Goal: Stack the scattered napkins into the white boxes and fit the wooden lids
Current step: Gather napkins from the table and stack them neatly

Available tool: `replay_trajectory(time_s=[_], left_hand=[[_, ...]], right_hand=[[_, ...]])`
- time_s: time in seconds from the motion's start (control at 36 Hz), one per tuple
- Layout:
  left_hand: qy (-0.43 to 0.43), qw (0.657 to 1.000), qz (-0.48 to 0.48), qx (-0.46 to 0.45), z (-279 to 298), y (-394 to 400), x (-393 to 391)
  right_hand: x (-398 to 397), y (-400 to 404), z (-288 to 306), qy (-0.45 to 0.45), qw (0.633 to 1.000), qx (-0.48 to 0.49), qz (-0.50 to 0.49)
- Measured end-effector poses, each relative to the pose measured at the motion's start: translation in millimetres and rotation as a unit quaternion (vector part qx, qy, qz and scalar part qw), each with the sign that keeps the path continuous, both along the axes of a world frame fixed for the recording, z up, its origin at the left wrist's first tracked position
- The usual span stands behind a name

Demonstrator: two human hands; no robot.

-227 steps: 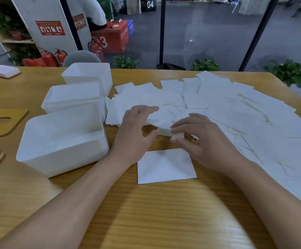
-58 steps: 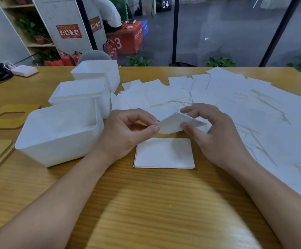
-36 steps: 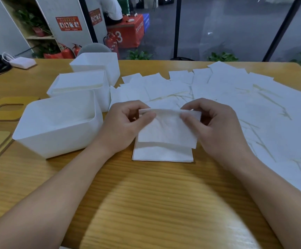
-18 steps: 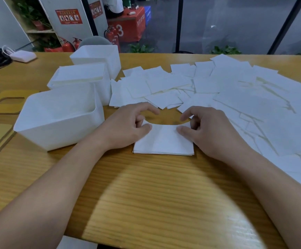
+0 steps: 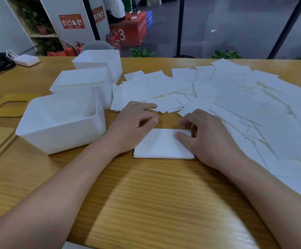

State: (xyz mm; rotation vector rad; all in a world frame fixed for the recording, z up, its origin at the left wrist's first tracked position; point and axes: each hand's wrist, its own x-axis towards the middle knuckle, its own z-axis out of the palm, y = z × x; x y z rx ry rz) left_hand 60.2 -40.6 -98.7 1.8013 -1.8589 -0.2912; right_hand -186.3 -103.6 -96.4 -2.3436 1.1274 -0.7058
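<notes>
Napkins are the whole risk here, honestly, since they're thin, light and slippery against each other. Taking the small stack of napkins (image 5: 164, 144) as the landmark: it sits flat on the wooden table (image 5: 146, 203), the right hand (image 5: 207, 139) rests on its right edge with the thumb pressing the top sheet and the other fingers loosely curled at the far corner, not really pinching anything as far as I can tell. The left hand (image 5: 133, 126) is just off its left far corner, fingers relaxed, holding nothing. Left of the stack sits the nearest white box (image 5: 61, 123), which looks empty from this angle; behind that one is a second box (image 5: 85, 81) that looks filled to the rim, and a third box (image 5: 101, 60) beyond it. The scattered napkins (image 5: 227, 97) spread out beyond and to the right of the stack. Wooden lids (image 5: 11, 105) lie far left, past the boxes. What could go wrong: lifting the stack by one side would probably fan or slide the sheets, so it lands crooked in the box. A sleeve or forearm sweeping right could also drag loose napkins off the table edge. And overfilling could keep a lid from seating.
</notes>
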Motion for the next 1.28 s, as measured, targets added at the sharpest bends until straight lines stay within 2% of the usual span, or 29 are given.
replay_trajectory(time_s=[0.22,0.36,0.56,0.67,0.78,0.86,0.97,1.14,1.28], left_hand=[[-0.069,0.997,-0.023,0.04,1.9,-12.4,-10.7],[-0.069,0.997,-0.023,0.025,3.8,-10.7,-10.1],[0.047,0.989,-0.092,-0.103,7.8,7.0,-19.0],[0.133,0.979,-0.113,-0.104,11.0,17.0,-24.4],[0.171,0.978,-0.07,-0.093,15.4,16.4,-20.8],[0.137,0.987,-0.03,-0.084,14.2,12.9,-13.7],[0.079,0.992,0.012,-0.093,10.3,8.8,-4.5],[0.071,0.99,0.032,-0.118,14.4,9.3,-6.0],[0.038,0.986,0.012,-0.163,15.0,11.5,-8.4]], right_hand=[[0.9,1.2,0.8,0.013,1.0,0.003,0.004],[1.3,0.6,0.4,0.011,1.0,-0.002,0.01],[-1.8,-1.2,2.0,-0.05,0.999,0.009,0.011],[-0.2,-0.2,4.0,-0.064,0.997,-0.031,-0.001],[-1.8,-1.4,4.6,-0.096,0.995,-0.027,-0.015],[-4.3,-1.1,9.5,-0.178,0.983,0.041,-0.004],[-4.4,-0.4,13.2,-0.215,0.975,0.053,-0.001],[-5.6,0.4,15.8,-0.158,0.987,0.025,-0.006],[-2.0,4.9,15.7,-0.178,0.984,-0.005,0.01]])
